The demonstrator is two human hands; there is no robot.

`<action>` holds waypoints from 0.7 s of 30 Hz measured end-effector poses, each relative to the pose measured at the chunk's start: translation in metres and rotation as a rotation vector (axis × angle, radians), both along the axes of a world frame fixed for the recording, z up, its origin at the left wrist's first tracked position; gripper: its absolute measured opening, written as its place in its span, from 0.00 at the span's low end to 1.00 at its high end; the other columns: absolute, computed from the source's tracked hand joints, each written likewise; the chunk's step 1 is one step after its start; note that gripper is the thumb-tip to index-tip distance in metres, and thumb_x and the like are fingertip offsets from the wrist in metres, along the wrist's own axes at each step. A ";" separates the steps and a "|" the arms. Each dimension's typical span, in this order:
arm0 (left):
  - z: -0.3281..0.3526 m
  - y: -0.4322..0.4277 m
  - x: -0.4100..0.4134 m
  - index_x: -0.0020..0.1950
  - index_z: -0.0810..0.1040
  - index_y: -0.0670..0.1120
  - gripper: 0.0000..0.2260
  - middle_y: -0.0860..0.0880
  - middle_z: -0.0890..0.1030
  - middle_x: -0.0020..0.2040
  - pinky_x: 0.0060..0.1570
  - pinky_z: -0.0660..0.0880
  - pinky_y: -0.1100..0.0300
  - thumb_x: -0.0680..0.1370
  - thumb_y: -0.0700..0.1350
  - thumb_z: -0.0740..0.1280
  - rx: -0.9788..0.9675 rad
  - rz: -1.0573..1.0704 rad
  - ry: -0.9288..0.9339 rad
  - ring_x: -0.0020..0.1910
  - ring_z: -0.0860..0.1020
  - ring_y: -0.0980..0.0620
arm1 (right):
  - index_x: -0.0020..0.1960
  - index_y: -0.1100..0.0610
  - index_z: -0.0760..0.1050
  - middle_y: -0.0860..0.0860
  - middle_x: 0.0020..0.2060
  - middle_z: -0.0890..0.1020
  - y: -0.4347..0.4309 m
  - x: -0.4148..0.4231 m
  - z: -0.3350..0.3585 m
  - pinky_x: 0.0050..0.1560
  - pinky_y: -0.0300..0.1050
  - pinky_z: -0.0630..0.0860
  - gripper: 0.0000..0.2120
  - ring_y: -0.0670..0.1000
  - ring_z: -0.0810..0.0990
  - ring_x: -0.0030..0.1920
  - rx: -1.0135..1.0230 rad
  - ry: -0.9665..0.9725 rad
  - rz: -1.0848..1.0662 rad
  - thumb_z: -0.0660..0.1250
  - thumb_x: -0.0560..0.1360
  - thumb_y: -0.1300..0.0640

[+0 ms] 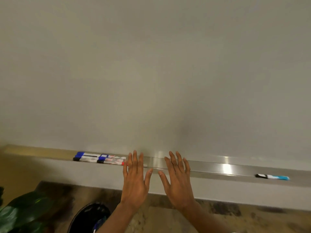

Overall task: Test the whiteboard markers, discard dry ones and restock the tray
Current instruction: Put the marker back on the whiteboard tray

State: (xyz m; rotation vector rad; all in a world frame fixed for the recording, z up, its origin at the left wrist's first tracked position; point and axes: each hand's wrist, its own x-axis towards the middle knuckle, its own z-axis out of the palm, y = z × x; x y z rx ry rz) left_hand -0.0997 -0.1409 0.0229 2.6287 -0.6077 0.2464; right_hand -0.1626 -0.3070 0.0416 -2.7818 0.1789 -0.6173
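Both hands reach forward side by side, backs up towards the camera, in front of the lower edge of the whiteboard (pixel 151 73). The left hand (pixel 134 180) has its fingers straight and slightly fanned, thumb angled inward; its grip is slack and holds nothing. The right hand (pixel 178 184) mirrors it, fingers straight and spread, thumb pointing towards the left thumb, and its grip is likewise empty. The two thumbs are close but apart. The fingertips of both hands overlap the metal tray (pixel 210 167) in the picture; whether they touch it cannot be told.

The tray runs along the foot of the board, brushed and shiny with bright glints. At its left part lies a group of markers (pixel 101 159), lengthwise along the tray in two rows, white barrels with blue and black caps. The nearest one ends in red just beside the left hand's little finger. Well apart, towards the right end of the tray, lies a lone marker (pixel 272 176) with a black end, a white middle and a light blue end.

Below the tray is a grey ledge (pixel 101 175). Lower left, a black bin (pixel 87 217) stands on a mottled brown floor (pixel 218 219), beside dark green leaves (pixel 25 211).
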 end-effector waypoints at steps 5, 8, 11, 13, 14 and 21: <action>-0.002 -0.063 -0.009 0.84 0.46 0.49 0.31 0.47 0.45 0.85 0.79 0.45 0.47 0.85 0.63 0.46 -0.003 -0.109 0.002 0.83 0.46 0.46 | 0.77 0.54 0.62 0.51 0.79 0.55 -0.052 -0.027 -0.002 0.77 0.57 0.47 0.29 0.54 0.51 0.79 -0.015 0.022 -0.143 0.58 0.81 0.41; -0.001 -0.099 -0.017 0.84 0.47 0.49 0.31 0.47 0.45 0.85 0.79 0.44 0.47 0.85 0.62 0.48 0.013 -0.179 -0.009 0.83 0.46 0.45 | 0.76 0.54 0.63 0.51 0.79 0.55 -0.082 -0.043 -0.002 0.75 0.59 0.51 0.28 0.54 0.51 0.79 0.002 0.033 -0.214 0.55 0.81 0.41; -0.001 -0.134 -0.026 0.84 0.48 0.48 0.31 0.46 0.46 0.85 0.79 0.46 0.45 0.85 0.62 0.47 0.026 -0.258 -0.011 0.83 0.46 0.45 | 0.76 0.54 0.64 0.51 0.79 0.56 -0.110 -0.062 -0.002 0.74 0.60 0.54 0.28 0.53 0.51 0.79 0.020 0.035 -0.284 0.54 0.82 0.40; -0.003 -0.158 -0.033 0.84 0.49 0.47 0.31 0.46 0.46 0.85 0.78 0.48 0.44 0.85 0.62 0.48 0.036 -0.300 -0.005 0.83 0.46 0.45 | 0.77 0.54 0.62 0.51 0.79 0.55 -0.128 -0.073 -0.004 0.74 0.59 0.53 0.28 0.53 0.50 0.79 0.032 0.038 -0.329 0.53 0.82 0.40; -0.004 -0.169 -0.036 0.84 0.49 0.48 0.31 0.47 0.46 0.85 0.78 0.48 0.44 0.85 0.62 0.48 0.044 -0.315 0.004 0.83 0.46 0.45 | 0.77 0.53 0.60 0.51 0.79 0.54 -0.136 -0.079 -0.004 0.75 0.59 0.52 0.28 0.53 0.50 0.79 0.035 0.042 -0.350 0.53 0.82 0.40; -0.013 -0.243 -0.060 0.84 0.51 0.48 0.32 0.47 0.48 0.85 0.78 0.47 0.45 0.85 0.65 0.44 0.079 -0.421 0.041 0.83 0.47 0.46 | 0.77 0.52 0.60 0.50 0.79 0.54 -0.197 -0.116 -0.016 0.77 0.56 0.45 0.29 0.52 0.49 0.79 0.037 0.081 -0.496 0.50 0.82 0.38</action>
